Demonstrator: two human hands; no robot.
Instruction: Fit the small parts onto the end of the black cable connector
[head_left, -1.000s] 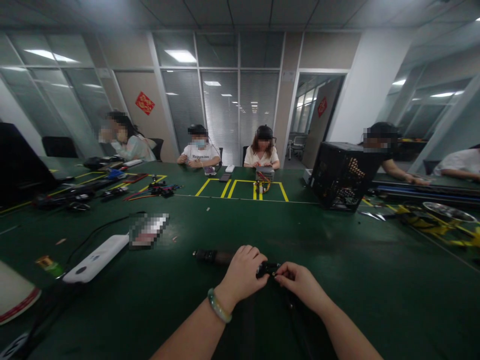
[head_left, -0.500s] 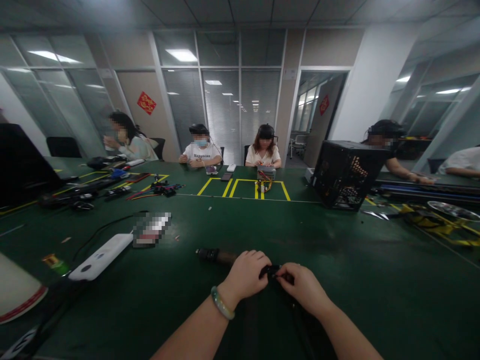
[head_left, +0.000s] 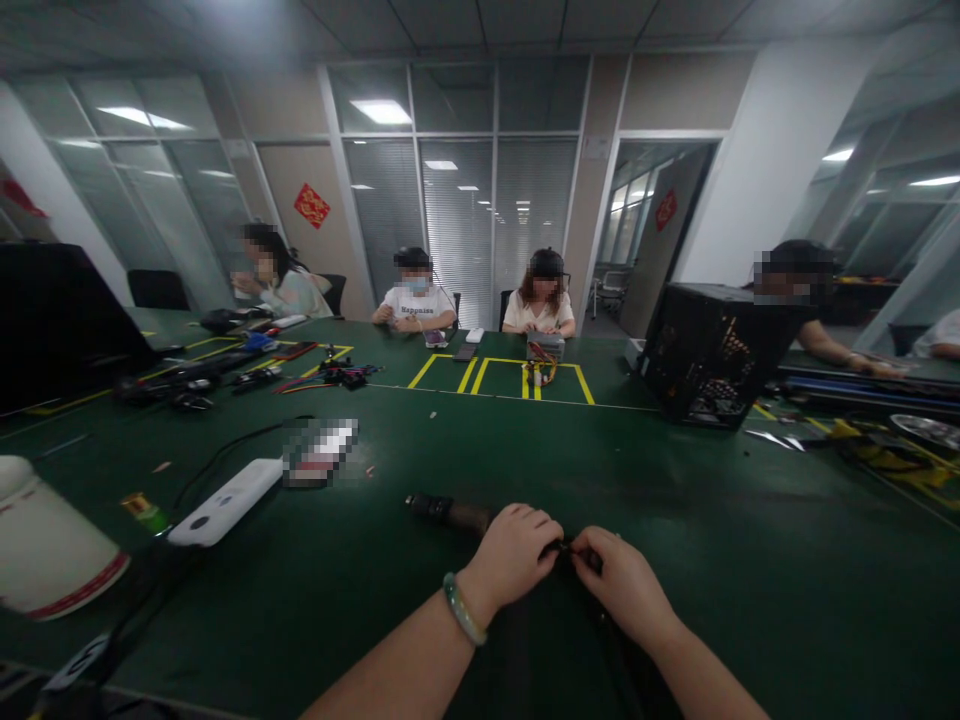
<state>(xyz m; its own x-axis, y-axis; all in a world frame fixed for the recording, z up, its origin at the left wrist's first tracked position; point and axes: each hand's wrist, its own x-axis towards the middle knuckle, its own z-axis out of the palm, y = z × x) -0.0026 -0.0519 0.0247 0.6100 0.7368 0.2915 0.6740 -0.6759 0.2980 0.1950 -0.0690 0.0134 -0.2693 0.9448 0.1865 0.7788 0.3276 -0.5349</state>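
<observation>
My left hand (head_left: 514, 555), with a green bangle at the wrist, is curled over a dark rod-like object (head_left: 450, 512) that lies on the green table (head_left: 480, 450) and sticks out to the left of the fist. My right hand (head_left: 619, 580) meets it from the right, fingers pinched on a small black part (head_left: 568, 548) at the rod's end. Both hands touch each other over that part. What the fingers grip exactly is largely hidden.
A white power bank (head_left: 229, 502) with a black cable lies to the left, and a white cup-like container (head_left: 45, 550) stands beyond it. A black computer case (head_left: 705, 355) stands right. Several people sit across the table among cables and tools (head_left: 337, 376).
Both hands have drawn closer together and now cover the small black part almost fully. The view has shifted, so everything sits a little further right and lower.
</observation>
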